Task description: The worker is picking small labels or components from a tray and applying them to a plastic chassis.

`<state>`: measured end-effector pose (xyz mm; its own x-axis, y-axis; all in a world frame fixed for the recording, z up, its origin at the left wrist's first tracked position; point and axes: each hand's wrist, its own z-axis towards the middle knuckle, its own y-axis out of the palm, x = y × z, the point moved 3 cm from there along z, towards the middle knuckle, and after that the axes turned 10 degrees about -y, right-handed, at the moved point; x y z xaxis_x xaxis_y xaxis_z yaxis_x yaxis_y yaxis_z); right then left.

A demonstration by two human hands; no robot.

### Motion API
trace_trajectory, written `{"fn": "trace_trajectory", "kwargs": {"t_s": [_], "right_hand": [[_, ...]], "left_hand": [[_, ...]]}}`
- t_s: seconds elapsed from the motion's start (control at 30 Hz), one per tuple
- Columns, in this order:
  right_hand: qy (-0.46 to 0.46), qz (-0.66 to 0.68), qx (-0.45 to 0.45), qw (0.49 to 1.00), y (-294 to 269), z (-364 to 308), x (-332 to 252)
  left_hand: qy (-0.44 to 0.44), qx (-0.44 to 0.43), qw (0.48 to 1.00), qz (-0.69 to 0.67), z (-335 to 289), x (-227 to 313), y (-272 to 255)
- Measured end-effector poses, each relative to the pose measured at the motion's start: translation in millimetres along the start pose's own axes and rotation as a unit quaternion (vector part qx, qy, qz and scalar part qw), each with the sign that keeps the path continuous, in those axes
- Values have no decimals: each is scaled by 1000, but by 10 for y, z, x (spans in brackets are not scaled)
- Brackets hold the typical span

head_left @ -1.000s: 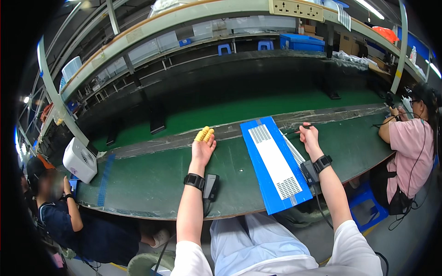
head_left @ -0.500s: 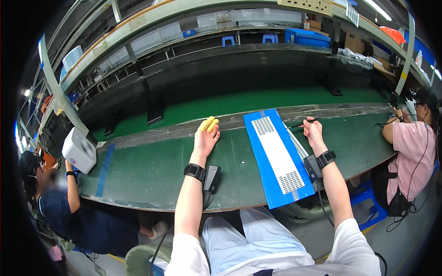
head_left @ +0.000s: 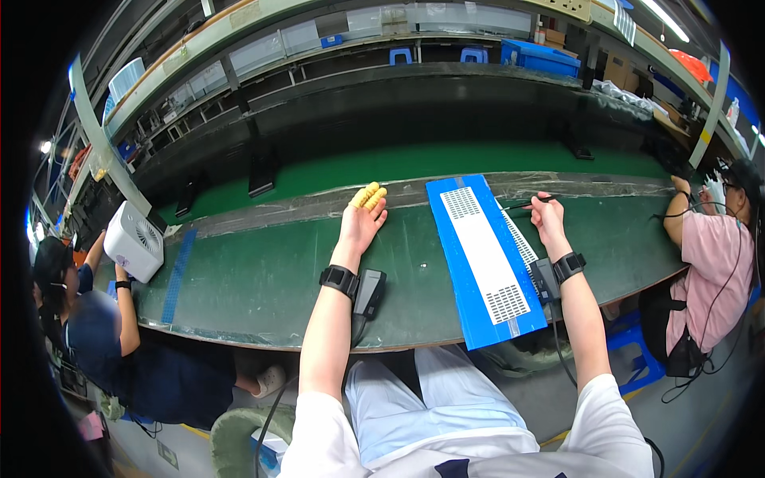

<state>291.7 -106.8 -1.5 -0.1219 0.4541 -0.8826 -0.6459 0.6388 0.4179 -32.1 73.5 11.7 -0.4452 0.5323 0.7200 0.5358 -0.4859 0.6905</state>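
My left hand (head_left: 362,226) is held palm up over the green table, with yellow finger cots on some fingers. Its fingers are stretched out and nothing is in them. My right hand (head_left: 549,223) pinches thin black tweezers (head_left: 518,207), whose tip points left toward a blue board (head_left: 453,275). On that board lies a white sheet (head_left: 484,253) with a grid of small dark marks at each end. A second marked white sheet (head_left: 518,237) shows from under the board's right edge, close to my right hand.
The green tabletop (head_left: 279,279) carries a blue tape strip (head_left: 180,275) and a white fan (head_left: 135,243) at left. Beyond it runs a dark belt (head_left: 358,119). Cables hang from my wrist straps. One person (head_left: 103,327) sits at left, another (head_left: 709,255) at right.
The whole view has shifted slightly, so table and board appear higher. My right hand keeps its pinch on the tweezers, turned a little. The person at left has moved an arm behind the fan.
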Motion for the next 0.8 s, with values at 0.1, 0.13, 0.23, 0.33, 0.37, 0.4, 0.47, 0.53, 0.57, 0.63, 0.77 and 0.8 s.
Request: {"fn": "trace_trajectory", "kwargs": {"t_s": [0.1, 0.13, 0.23, 0.33, 0.37, 0.4, 0.47, 0.53, 0.57, 0.63, 0.77, 0.8], "right_hand": [[-1, 1, 0, 1000, -14, 15, -5], [-2, 1, 2, 1000, -15, 19, -12], [1, -2, 1, 1000, -19, 13, -2], [-2, 3, -6, 1000, 0, 1, 16], [1, 2, -9, 1000, 9, -24, 32], [-1, 4, -6, 1000, 16, -42, 20], [-5, 9, 7, 1000, -52, -10, 2], [-9, 16, 6, 1000, -45, -12, 6], [-12, 22, 6, 1000, -66, -19, 6], [-12, 19, -2, 1000, -45, -5, -2], [-9, -1, 5, 1000, -10, -14, 46], [-13, 0, -7, 1000, -20, 16, 38]], "left_hand": [[2, -4, 1000, 3, 12, 8, 11], [5, -1, 1000, 1, 8, 14, 24], [14, 2, 1000, 0, -10, 11, 31], [77, 22, 997, 16, -107, 92, 137], [133, 39, 990, 31, -169, 163, 178], [185, 49, 981, 28, -265, 257, 310], [288, 39, 955, 63, -619, 443, 883], [404, -80, 899, 148, -1180, 699, 1488], [463, -137, 850, 210, -1480, 788, 1767], [453, -336, 800, 204, -2114, 949, 2178], [662, 44, 724, 187, -2737, 994, 2626], [661, 47, 724, 191, -2702, 947, 2704]]}}
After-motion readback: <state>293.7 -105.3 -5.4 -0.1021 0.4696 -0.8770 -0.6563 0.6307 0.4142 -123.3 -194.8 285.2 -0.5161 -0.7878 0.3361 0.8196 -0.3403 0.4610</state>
